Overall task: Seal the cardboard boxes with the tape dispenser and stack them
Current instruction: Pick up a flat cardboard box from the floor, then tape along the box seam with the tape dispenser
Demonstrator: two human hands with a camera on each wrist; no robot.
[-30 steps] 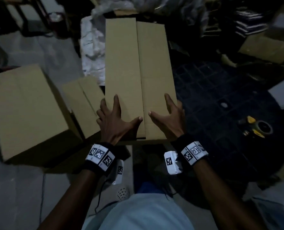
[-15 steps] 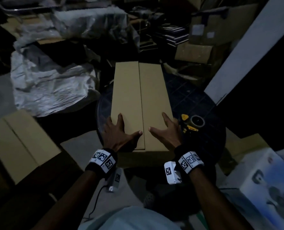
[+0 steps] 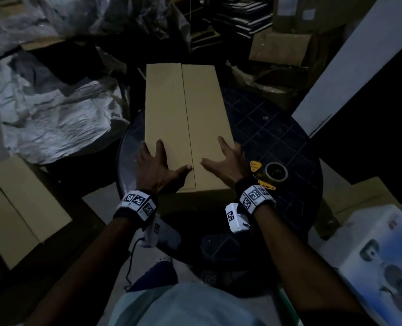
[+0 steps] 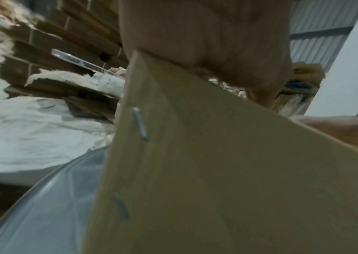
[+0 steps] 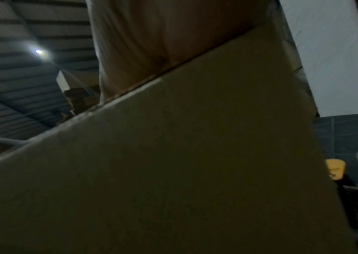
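Dim storeroom, cluttered: crumpled white sheeting [image 3: 54, 109] on the left, flattened cartons at the back. Work surface is a round dark table [image 3: 277, 128]. The cardboard box [image 3: 185, 123] lies on it, long axis running away from me, two top flaps meeting at an untaped centre seam. My left hand [image 3: 155, 168] and right hand [image 3: 228, 162] are both spread flat at the near end, fingers straight, thumbs pointing toward the seam, pressing rather than gripping. The tape dispenser [image 3: 269, 172] sits on the table just right of my right hand, untouched. My read: the box is light, stiff corrugated, and the flaps will likely spring up if released. I'd hold the flaps with one palm and grab by the long side edges for stacking. Staples [image 4: 140, 123] show on one side wall.
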